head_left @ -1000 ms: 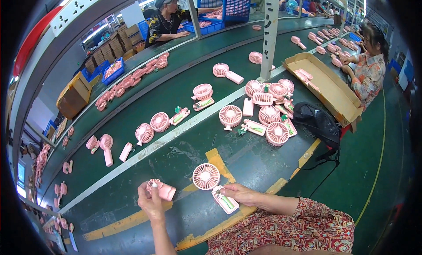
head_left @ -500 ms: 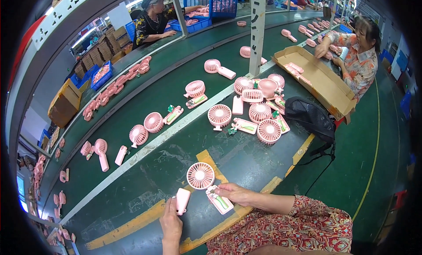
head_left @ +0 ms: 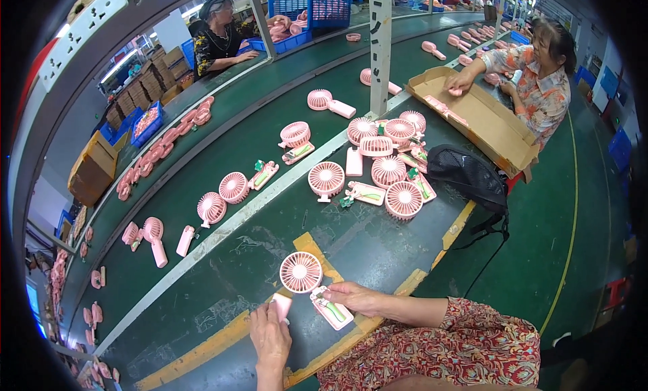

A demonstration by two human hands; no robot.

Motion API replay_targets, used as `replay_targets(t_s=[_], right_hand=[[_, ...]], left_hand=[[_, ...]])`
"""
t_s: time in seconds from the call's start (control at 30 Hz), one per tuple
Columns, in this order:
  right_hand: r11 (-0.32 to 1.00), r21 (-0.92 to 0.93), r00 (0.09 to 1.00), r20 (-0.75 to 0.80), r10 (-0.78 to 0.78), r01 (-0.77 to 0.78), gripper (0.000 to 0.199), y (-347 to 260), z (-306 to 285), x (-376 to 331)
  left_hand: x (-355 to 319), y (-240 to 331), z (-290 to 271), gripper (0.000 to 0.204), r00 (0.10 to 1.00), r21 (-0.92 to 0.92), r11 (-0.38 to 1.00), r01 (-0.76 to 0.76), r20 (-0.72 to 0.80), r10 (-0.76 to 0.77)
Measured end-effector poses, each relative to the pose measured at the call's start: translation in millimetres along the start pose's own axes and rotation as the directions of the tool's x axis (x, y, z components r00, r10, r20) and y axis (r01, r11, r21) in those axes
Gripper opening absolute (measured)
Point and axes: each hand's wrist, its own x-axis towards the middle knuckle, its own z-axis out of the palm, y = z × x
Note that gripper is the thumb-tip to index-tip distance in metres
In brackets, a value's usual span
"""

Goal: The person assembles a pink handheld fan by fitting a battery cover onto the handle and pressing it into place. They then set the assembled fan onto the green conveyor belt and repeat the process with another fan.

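On the near tabletop lies a pink handheld fan, its round slatted head (head_left: 301, 272) facing up. Its opened handle half (head_left: 332, 313) shows a green cell and small parts inside. My right hand (head_left: 354, 297) pinches that handle at its upper end, just below the fan head. To the left, my left hand (head_left: 271, 333) closes round a pink handle cover (head_left: 283, 303), its fingers hiding part of it. The cover is apart from the opened handle.
Beyond my hands lies a pile of pink fans (head_left: 389, 168) beside a black mesh bag (head_left: 467, 178). A cardboard tray (head_left: 496, 124) stands by a co-worker on the right. Past a metal rail (head_left: 223, 237), a green belt (head_left: 270, 182) carries more fans; another person sits opposite.
My left hand has moved up and over the handle cover, hiding more of it. My right hand keeps its hold. The co-worker's hand at right has reached into the tray; the whole view shifted slightly.
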Motion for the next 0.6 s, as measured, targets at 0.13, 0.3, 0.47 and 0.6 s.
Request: replay_targets(t_s=[0.13, 0.3, 0.47, 0.6], right_hand=[[0.999, 0.006, 0.999, -0.004, -0.033, 0.033, 0.029, 6.8, -3.9, -0.3], [1.000, 0.010, 1.000, -0.007, 0.003, -0.003, 0.028, 8.2, 1.6, 0.5], [0.994, 0.108, 0.997, -0.070, 0.020, -0.013, 0.026, 7.4, -5.9, 9.7], [0.996, 0.084, 0.995, -0.101, -0.012, 0.021, 0.028, -13.1, 1.3, 4.9]], left_hand=[[1.2, 5.0, -6.6, 0.048, 0.994, -0.040, 0.998, -0.048, 0.099, 0.051], [-15.8, 4.3, -12.8, 0.048, 0.978, -0.060, 0.997, 0.048, 0.207, -0.035], [-17.1, 11.3, -8.5, 0.034, 0.991, -0.104, 0.994, -0.039, 0.126, 0.052], [-22.7, 5.9, 19.0, 0.024, 0.999, -0.177, 0.983, 0.042, 0.038, -0.036]])
